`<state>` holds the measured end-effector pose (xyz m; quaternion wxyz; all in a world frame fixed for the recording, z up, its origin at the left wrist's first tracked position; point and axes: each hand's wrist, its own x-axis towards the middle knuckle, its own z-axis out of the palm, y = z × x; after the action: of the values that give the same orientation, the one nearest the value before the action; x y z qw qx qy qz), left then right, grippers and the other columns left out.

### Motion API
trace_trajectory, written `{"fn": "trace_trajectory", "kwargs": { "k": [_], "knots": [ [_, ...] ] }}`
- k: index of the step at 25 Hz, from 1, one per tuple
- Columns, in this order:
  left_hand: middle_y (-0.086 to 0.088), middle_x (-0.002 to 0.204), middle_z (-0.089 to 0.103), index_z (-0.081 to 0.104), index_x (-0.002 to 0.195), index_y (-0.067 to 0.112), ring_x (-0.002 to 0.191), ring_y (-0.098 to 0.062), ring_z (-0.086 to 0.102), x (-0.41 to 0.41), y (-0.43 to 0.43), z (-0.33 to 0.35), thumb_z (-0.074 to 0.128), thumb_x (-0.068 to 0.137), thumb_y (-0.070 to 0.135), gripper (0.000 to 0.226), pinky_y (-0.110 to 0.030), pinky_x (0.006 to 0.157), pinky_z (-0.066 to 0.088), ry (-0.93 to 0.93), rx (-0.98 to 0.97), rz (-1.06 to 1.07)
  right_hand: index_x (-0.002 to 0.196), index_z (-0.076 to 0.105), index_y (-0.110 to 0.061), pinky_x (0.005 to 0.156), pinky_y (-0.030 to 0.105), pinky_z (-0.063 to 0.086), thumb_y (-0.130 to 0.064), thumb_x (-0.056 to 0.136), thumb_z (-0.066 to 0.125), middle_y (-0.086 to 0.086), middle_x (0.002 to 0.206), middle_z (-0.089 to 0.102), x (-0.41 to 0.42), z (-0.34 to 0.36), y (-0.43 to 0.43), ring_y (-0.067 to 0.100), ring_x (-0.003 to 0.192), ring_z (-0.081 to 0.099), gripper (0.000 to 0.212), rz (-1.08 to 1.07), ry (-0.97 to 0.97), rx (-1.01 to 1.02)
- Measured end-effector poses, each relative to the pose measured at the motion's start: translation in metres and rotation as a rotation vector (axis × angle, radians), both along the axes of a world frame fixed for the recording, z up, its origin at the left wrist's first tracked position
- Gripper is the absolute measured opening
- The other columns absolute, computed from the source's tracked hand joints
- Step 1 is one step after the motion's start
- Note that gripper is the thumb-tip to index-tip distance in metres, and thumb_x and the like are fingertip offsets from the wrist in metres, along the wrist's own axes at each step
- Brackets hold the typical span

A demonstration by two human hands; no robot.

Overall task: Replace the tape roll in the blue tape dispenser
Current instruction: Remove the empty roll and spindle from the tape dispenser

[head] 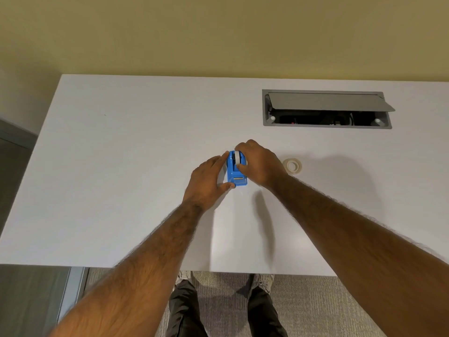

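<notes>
Left hand (206,182): cupped against the left flank of the small blue plastic tape dispenser (237,170), thumb at its near corner, bracing it on the worktop.
Right hand (258,161): arched over the far end, fingers curled down on the white tape roll (237,157) seated in the cradle; whether they truly pinch it, I cannot tell.
Dispenser: mid-worktop, long axis running straight away from the person, cutter end nearest, roll end farthest.
Key relation: the roll sits right under the right hand, so that hand is placed to lift it up and out while the left holds the body down.
Loose roll (292,165): a pale translucent ring of tape lying flat just right of the right wrist, an easy reach.
Worktop (121,166): plain white; open grey cable hatch (326,109) far right, well apart.
Obstacles: none between hands and either roll.
</notes>
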<state>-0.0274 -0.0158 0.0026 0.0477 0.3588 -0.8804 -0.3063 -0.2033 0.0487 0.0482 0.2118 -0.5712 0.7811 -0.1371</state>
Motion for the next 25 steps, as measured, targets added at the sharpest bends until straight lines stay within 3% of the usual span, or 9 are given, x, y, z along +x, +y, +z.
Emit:
{"fn": "trace_trajectory", "kwargs": {
  "k": [8,12,15,18,21,25],
  "knots": [
    [0.001,0.153,0.045,0.028,0.156,0.026,0.137,-0.021,0.045,0.001,0.002,0.0,0.071,0.084,0.052,0.087,-0.037,0.114,0.034,-0.01,0.015,0.018,0.123,0.054,-0.012,0.08,0.028,0.05,-0.024,0.085,0.068,0.009,0.115,0.061,-0.001,-0.001,0.0,0.024,0.091,0.062,0.042,0.005,-0.028,-0.029],
    [0.006,0.159,0.034,0.027,0.154,0.032,0.143,-0.014,0.034,0.007,-0.001,0.004,0.075,0.075,0.061,0.097,-0.034,0.113,0.029,0.006,0.199,0.124,0.123,0.052,-0.016,0.082,0.029,0.051,-0.024,0.084,0.068,0.006,0.12,0.061,-0.002,-0.001,-0.001,0.022,0.094,0.062,0.043,-0.017,-0.044,-0.006],
    [0.004,0.152,0.043,0.046,0.145,0.03,0.138,-0.015,0.041,0.015,-0.004,0.011,0.071,0.084,0.052,0.069,-0.034,0.112,0.034,0.106,0.216,0.275,0.122,0.052,-0.018,0.081,0.028,0.049,-0.022,0.083,0.069,0.005,0.118,0.061,-0.003,0.002,-0.001,0.021,0.095,0.061,0.042,-0.032,-0.058,-0.026],
    [0.007,0.12,0.069,0.067,0.121,0.024,0.11,-0.011,0.065,0.013,-0.005,0.027,0.07,0.091,0.034,0.032,-0.03,0.097,0.051,0.291,0.328,0.431,0.12,0.052,-0.019,0.086,0.034,0.05,-0.025,0.083,0.068,0.003,0.116,0.063,-0.001,0.006,0.001,0.022,0.097,0.061,0.041,-0.062,-0.002,-0.06],
    [0.007,0.101,0.076,0.074,0.113,0.018,0.089,-0.009,0.072,-0.003,-0.005,0.048,0.07,0.091,0.028,0.024,-0.029,0.084,0.057,0.402,0.529,0.498,0.121,0.053,-0.02,0.087,0.036,0.049,-0.025,0.083,0.066,0.002,0.114,0.064,0.005,0.008,0.007,0.023,0.099,0.06,0.04,-0.087,-0.006,-0.133],
    [-0.001,0.095,0.078,0.077,0.106,0.016,0.079,-0.016,0.074,-0.022,-0.003,0.066,0.068,0.093,0.023,0.017,-0.029,0.071,0.059,0.496,0.675,0.54,0.124,0.051,-0.022,0.082,0.02,0.043,-0.021,0.083,0.067,0.002,0.117,0.061,0.013,0.012,0.012,0.018,0.098,0.06,0.043,-0.098,-0.204,-0.176]
  ]
}}
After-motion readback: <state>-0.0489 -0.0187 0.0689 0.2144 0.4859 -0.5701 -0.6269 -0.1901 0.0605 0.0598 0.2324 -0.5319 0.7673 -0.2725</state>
